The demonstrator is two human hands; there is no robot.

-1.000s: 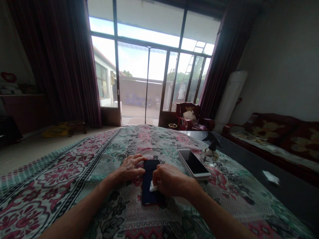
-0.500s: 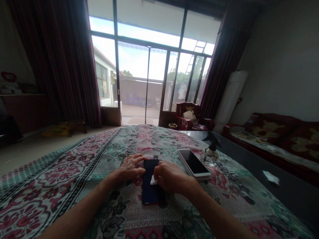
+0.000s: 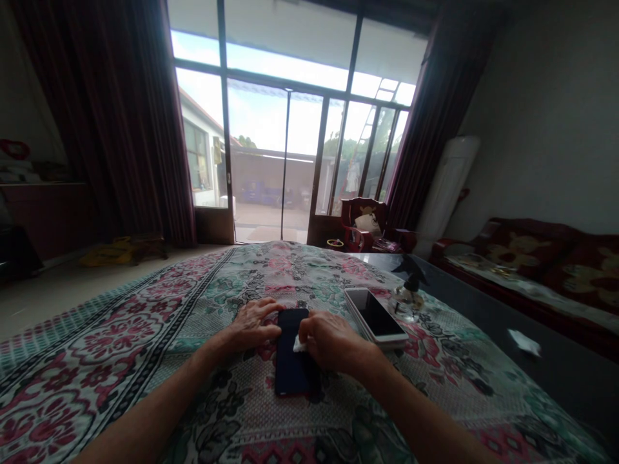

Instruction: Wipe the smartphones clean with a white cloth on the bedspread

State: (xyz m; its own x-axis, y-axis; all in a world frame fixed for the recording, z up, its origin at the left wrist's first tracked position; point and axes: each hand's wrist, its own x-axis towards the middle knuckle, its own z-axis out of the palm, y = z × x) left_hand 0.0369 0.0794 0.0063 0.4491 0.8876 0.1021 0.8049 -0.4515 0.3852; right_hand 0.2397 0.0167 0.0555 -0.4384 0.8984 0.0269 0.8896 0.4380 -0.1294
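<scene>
A dark smartphone (image 3: 289, 370) lies lengthwise before me on a patterned cloth (image 3: 213, 399). My left hand (image 3: 252, 323) rests at its upper left side, fingers stretched and spread, with thumb and forefinger touching the phone's edge. Over the right half of the screen, my right hand (image 3: 333, 341) is closed on a small white tissue (image 3: 300, 345), pressed against the glass. Most of the tissue is hidden under the curled fingers. Right of that hand lies a white phone (image 3: 374, 314) with a black screen, seemingly on top of a flat white box.
Behind the white phone stands a small clear bottle (image 3: 409, 299) with a black top. A crumpled white tissue (image 3: 524, 343) lies on the dark tabletop (image 3: 483, 316) at right. Farther off are a wooden chair (image 3: 365, 222), a sofa (image 3: 527, 248) and glass doors (image 3: 285, 174).
My right hand and the tissue have shifted very slightly on the phone's screen. The left hand keeps its place at the phone's edge.
</scene>
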